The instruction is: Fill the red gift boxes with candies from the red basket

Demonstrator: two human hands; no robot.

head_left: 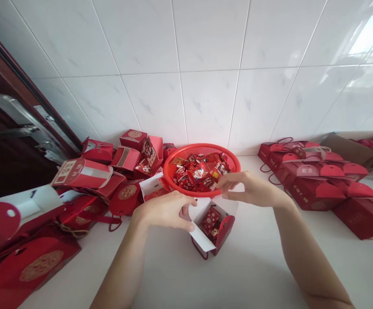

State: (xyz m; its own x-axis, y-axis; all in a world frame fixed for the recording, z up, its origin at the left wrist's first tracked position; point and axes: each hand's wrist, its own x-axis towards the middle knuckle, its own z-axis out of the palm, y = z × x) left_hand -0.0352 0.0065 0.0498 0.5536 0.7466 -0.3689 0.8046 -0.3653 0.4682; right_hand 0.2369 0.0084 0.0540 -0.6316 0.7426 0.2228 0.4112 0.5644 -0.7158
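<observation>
A small red gift box (225, 234) with white insides stands on the white tabletop in front of me, its lid flaps raised. Inside lie a red packet with pale dots (209, 219) and other small wrapped sweets. My left hand (170, 212) grips the box's left white flap between thumb and fingers. Just behind the box, my right hand (249, 188) hovers by the near right rim of a red plastic basket (234, 165), fingers bent and thumb apart, with nothing visible in it. Red-wrapped sweets (199, 174) fill the basket.
Several opened red boxes (127, 193) are heaped on the left, near a dark door with a metal handle (16, 128). On the right several closed red boxes (315, 189) are grouped together. A cardboard carton (344, 148) stands behind those, against the tiled wall (206, 103).
</observation>
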